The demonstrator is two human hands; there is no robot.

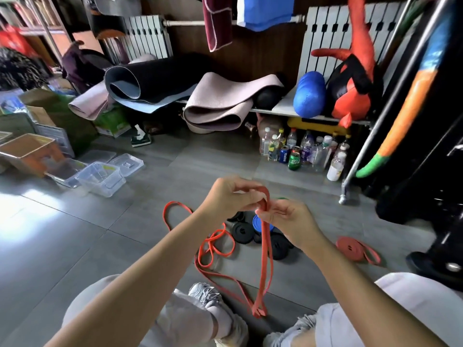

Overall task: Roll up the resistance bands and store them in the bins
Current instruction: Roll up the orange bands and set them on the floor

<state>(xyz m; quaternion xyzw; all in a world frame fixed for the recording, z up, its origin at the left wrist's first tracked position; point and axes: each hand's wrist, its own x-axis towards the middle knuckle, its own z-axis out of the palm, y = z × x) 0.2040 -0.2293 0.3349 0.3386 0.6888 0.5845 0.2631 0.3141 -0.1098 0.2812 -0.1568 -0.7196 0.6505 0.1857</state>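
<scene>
Both hands hold the folded top end of a wide red resistance band [265, 256] that hangs down to the floor between my knees. My left hand [229, 196] pinches the curled end from the left, and my right hand [288, 219] grips it just below from the right. A thin orange band [213, 244] lies loose in loops on the floor under my left forearm. Rolled black bands [241, 230] and a blue one [257, 221] sit behind my hands. A partly rolled red band [350, 245] lies to the right. Clear plastic bins [101, 177] stand at the left.
An orange box [30, 154] and cardboard boxes stand far left. Rolled yoga mats [215, 106] rest on a low shelf at the back, with bottles and cans [300, 151] beneath it. A black equipment stand [426, 196] fills the right side. My shoes [208, 294] are near the band's lower end.
</scene>
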